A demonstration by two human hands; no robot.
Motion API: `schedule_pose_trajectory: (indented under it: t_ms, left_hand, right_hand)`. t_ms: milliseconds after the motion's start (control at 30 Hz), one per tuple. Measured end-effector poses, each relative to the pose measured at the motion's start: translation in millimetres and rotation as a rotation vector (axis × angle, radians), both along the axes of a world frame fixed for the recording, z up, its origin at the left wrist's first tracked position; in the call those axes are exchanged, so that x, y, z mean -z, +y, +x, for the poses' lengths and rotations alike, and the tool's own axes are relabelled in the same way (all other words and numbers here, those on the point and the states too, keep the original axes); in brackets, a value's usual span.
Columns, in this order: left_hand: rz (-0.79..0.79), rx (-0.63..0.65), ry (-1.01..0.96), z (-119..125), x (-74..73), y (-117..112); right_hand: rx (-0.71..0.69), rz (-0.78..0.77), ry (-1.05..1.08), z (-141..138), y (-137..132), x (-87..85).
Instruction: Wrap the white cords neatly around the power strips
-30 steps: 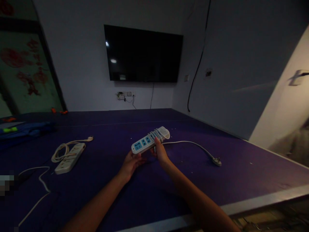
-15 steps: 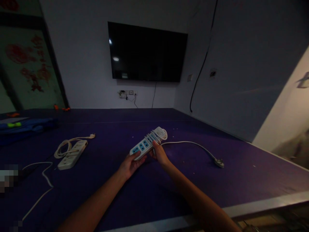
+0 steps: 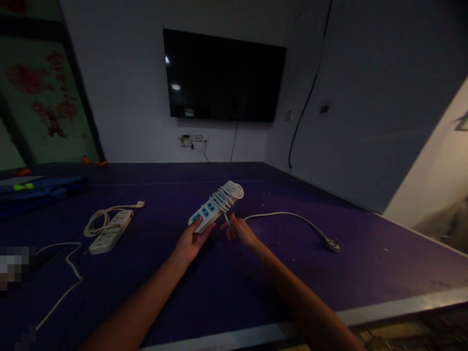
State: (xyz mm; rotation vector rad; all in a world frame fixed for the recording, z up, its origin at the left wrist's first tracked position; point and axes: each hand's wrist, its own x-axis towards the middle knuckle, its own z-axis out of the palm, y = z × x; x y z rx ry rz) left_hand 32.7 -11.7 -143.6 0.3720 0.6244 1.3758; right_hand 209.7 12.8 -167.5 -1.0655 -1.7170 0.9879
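A white power strip with blue sockets (image 3: 207, 212) is held tilted above the purple surface, its far end pointing up and to the right. My left hand (image 3: 191, 240) grips its near end, thumb on top and fingers underneath. Several turns of white cord (image 3: 224, 198) wrap around the far half of the strip. Just to the right, my right hand (image 3: 237, 230) pinches that cord below the strip, apart from the strip body. From there the cord runs right along the surface to its plug (image 3: 332, 244).
Left of my hands lies another white power strip (image 3: 109, 234) with a coiled cord and plug. A loose white cord (image 3: 68, 263) lies nearer left. Blue cloth (image 3: 54, 187) is at the far left. A television (image 3: 224, 75) hangs on the back wall.
The power strip and my left hand have shifted left and slightly up. My right hand has come away from the strip's side, drawing the cord out below it.
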Motion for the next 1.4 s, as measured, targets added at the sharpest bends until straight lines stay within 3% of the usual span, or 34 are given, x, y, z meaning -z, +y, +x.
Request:
schedule_pose_trajectory:
  t_ms: [167,600,800,1033,1200,1400]
  left_hand:
    - [0.034,-0.123,-0.036,-14,-3.7,10]
    - [0.236,-0.270,0.268,-13,21.3,23]
    - [0.351,-0.366,0.569,-13,25.6,19]
    - [0.621,-0.484,0.981,-12,29.4,12]
    - [0.723,-0.446,1.058,-9,22.5,2]
    - [0.664,-0.269,0.807,-8,13.3,-7]
  right_hand:
    - [0.091,0.059,-0.080,0,0,-0.7]
    - [0.265,0.134,-0.156,-8,-6,1.0]
    - [0.268,0.124,-0.154,-11,-6,2.5]
    - [0.294,0.074,-0.094,-12,-5,6.0]
    - [0.257,-0.042,0.043,-12,-3,3.9]
    - [0.256,-0.093,0.123,-12,-1,4.5]
